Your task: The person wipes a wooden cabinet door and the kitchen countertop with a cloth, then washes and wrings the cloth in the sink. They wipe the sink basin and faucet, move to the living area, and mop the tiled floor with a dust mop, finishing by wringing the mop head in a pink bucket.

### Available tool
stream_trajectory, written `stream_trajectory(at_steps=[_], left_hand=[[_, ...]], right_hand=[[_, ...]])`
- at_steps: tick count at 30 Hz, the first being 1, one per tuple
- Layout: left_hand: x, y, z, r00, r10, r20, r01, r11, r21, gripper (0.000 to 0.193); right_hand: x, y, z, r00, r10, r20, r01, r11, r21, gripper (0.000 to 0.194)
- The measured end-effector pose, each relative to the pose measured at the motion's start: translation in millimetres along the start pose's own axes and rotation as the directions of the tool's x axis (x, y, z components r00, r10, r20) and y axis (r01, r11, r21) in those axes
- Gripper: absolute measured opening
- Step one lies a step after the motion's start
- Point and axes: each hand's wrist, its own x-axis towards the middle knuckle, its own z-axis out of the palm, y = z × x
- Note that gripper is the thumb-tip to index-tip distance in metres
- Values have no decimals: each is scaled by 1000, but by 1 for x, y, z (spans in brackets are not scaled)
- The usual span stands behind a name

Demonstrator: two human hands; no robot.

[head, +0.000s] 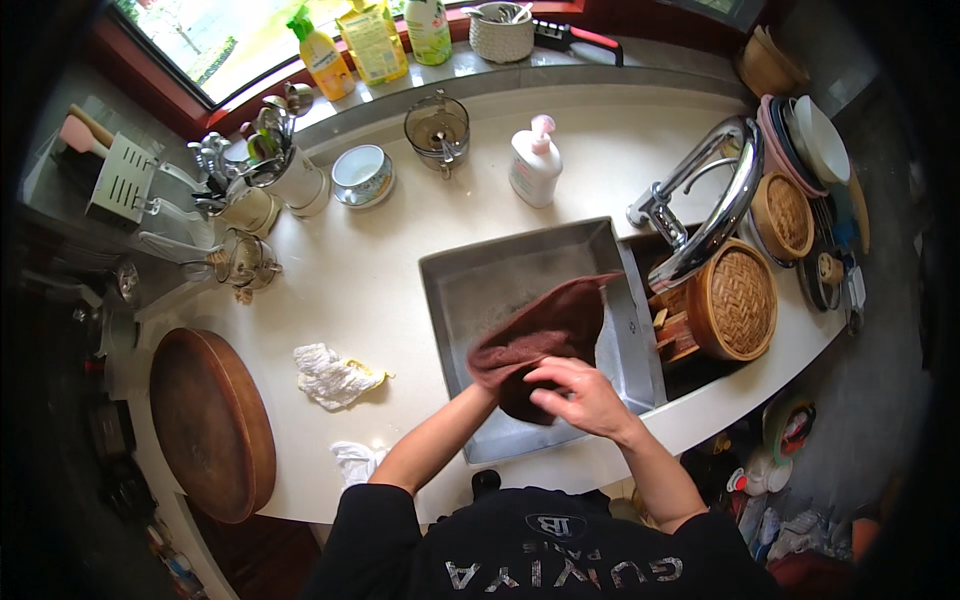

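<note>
A dark brown cloth (551,330) is held up over the stainless steel sink (484,442), its pointed far corner stretching toward the sink's right side. My left wrist (480,401) disappears beneath the cloth, so the fingers of that hand are hidden. Close against the near side of the cloth is my right hand (581,397), its fingers spread and nothing plainly gripped in them. Part of the basin floor shows around the cloth.
A chrome faucet (739,195) arches at right above bamboo steamers (739,300). Left of the sink lie a crumpled white cloth (334,375) and a thick round wooden board (210,424). A pump bottle (536,165) and a clear bowl (435,131) stand behind.
</note>
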Motion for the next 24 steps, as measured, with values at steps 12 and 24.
stream_trajectory(at_steps=[12,24], left_hand=[[7,55,81,996,-80,-29,29,0,1000,31],[81,121,27,827,541,-154,-56,351,935,36]], right_hand=[[31,23,2,950,254,-180,-183,923,338,28],[91,124,-60,755,629,-187,228,16,973,33]])
